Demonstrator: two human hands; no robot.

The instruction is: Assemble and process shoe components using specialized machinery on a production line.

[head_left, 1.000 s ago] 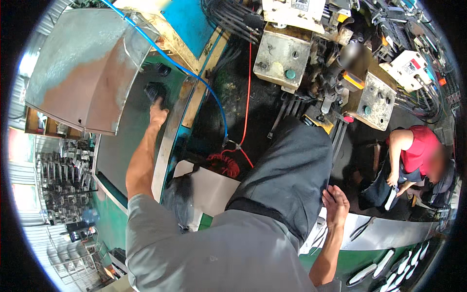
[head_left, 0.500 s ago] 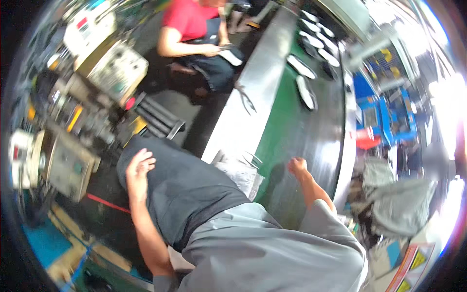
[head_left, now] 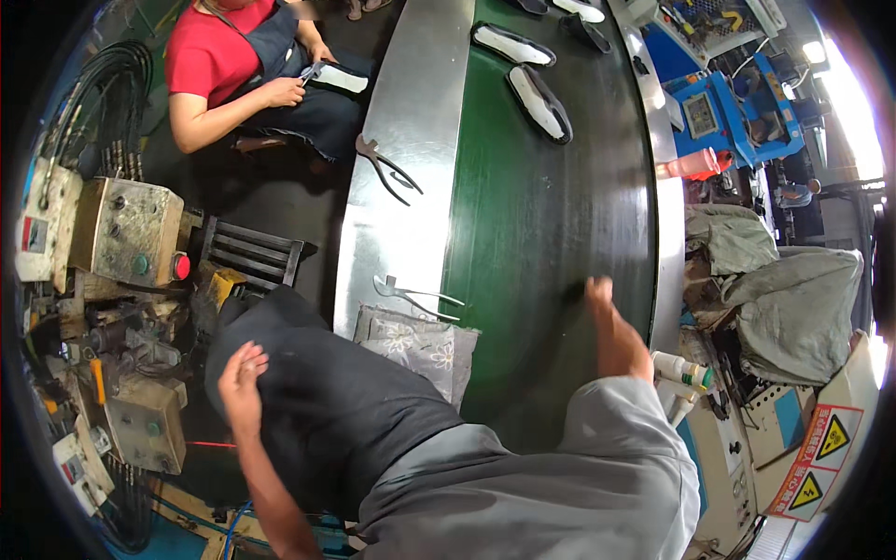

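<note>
Right fingers [head_left: 599, 284], shifted beltward, shoe [head_left: 539, 101] beyond

We see a long green belt [head_left: 504, 233], darker toward the right, with a shiny metal ledge [head_left: 387, 247] along its left side. On the ledge lie black pincers [head_left: 371, 151]; nearer us, silver pincers [head_left: 397, 291] point their handles across the belt's edge. Just beside them, a grey flowered cloth [head_left: 420, 343] spans ledge and belt. Farther up, we find white, dark-rimmed shoes [head_left: 539, 103] and a dark shoe [head_left: 586, 35] lying on the belt.
</note>
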